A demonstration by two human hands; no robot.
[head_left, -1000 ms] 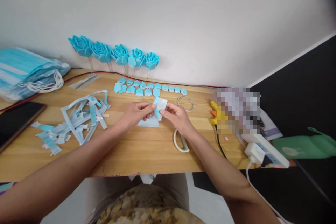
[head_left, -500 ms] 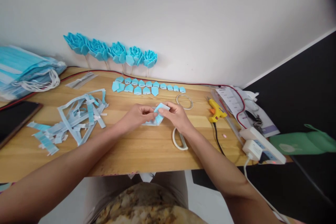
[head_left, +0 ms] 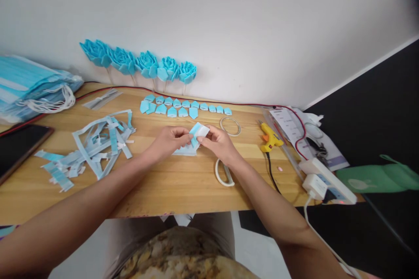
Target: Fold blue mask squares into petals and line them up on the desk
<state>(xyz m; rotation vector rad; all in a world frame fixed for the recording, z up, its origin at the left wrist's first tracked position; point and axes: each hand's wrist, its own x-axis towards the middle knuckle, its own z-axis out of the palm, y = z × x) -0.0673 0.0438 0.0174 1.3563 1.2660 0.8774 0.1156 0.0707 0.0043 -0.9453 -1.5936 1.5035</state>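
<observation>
A small piece of blue and white mask fabric (head_left: 200,131), partly folded, is pinched between my two hands over the table. My left hand (head_left: 173,140) grips its left edge with thumb and forefinger. On the right side my right hand (head_left: 218,141) presses it with the thumb on top. Below them lies more pale fabric (head_left: 186,151) on the wood. Behind my hands sit rows of folded blue petals (head_left: 172,112). A white curved handle (head_left: 223,174), perhaps of scissors, shows below my right wrist.
Several blue fabric flowers (head_left: 147,64) on sticks lean against the wall. Fabric scraps (head_left: 111,139), a phone (head_left: 22,148) and a stack of masks (head_left: 29,83) are at left. To the right are a yellow glue gun (head_left: 271,137), a power strip (head_left: 327,181) and a green bottle (head_left: 376,178).
The fabric piece has shifted slightly up and turned, showing more of its white side. My left hand has moved a little left and up. The table's other things stay put.
</observation>
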